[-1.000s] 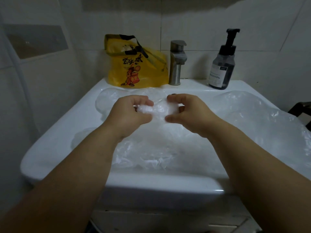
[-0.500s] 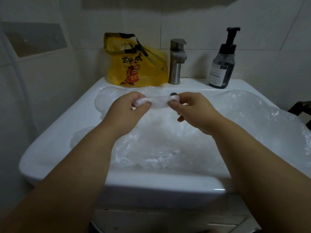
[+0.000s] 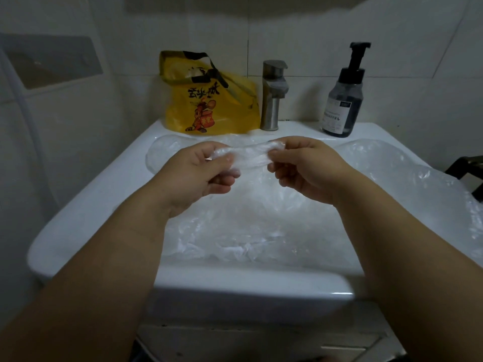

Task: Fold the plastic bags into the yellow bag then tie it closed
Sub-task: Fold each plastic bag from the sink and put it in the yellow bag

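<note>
While loose clear bags [image 3: 248, 231] lay heaped in the sink [image 3: 91, 205], the left hand [image 3: 201, 173] and right hand [image 3: 305, 168] each pinched an end of a single bag [image 3: 248, 156], which had been drawn out from a wad into a strip, ready for folding. Beyond, the yellow bag [image 3: 209, 105] stood untied against the wall.

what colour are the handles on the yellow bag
Black, or very dark, handles on the yellow bag; head view.
</note>
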Motion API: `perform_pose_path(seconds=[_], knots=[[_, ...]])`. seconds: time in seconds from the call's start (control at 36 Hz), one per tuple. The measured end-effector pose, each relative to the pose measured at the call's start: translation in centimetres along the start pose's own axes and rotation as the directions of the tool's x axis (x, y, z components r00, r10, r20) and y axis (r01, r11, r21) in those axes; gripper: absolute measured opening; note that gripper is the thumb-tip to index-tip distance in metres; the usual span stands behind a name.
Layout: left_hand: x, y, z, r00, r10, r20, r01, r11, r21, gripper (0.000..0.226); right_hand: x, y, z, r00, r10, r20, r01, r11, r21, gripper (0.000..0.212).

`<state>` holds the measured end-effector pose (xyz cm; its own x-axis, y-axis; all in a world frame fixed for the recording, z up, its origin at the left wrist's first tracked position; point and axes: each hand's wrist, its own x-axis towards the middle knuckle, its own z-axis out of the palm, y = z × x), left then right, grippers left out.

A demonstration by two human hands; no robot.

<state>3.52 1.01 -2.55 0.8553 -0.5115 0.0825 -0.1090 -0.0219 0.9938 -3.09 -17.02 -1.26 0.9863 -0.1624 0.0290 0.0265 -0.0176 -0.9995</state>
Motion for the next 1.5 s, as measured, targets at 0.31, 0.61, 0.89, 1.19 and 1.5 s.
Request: perform_pose_path(seconds=[0.31, 0.61, 0.89, 1.19, 1.5], knots=[[-0.2, 0.9, -0.1, 0.992, -0.007, 0.124, 0.054, 0.921, -0.385, 0.028, -0.2, -0.6, -0.1, 0.992, 0.015, 0.122, -0.060, 0.926, 0.372, 0.022], [0.3, 0.3, 0.2, 0.998, -0.013, -0.065, -0.002, 0.975, -0.223, 0.005, 0.0, 0.0, 0.5, 0.998, -0.047, 0.032, 0.047, 0.999, 0.024, 0.019], [0.7, 0.5, 0.2, 0.989, 0.053, -0.141, -0.110, 0.896, -0.431, 0.009, -0.4, 0.2, 1.3, 0.995, 0.027, 0.092, -0.008, 0.980, -0.198, 0.015], [0.2, -0.4, 2.5, 0.985, -0.086, 0.147, 0.101, 0.990, -0.095, 0.057, -0.6, 1.6, 4.7, 0.987, -0.112, 0.118, 0.130, 0.979, -0.155, 0.024], [0.9, 0.8, 1.1, 0.982, -0.123, -0.144, 0.031, 0.855, -0.518, 0.041, -0.4, 1.5, 4.4, 0.989, -0.042, 0.142, 0.068, 0.979, -0.190, 0.021]])
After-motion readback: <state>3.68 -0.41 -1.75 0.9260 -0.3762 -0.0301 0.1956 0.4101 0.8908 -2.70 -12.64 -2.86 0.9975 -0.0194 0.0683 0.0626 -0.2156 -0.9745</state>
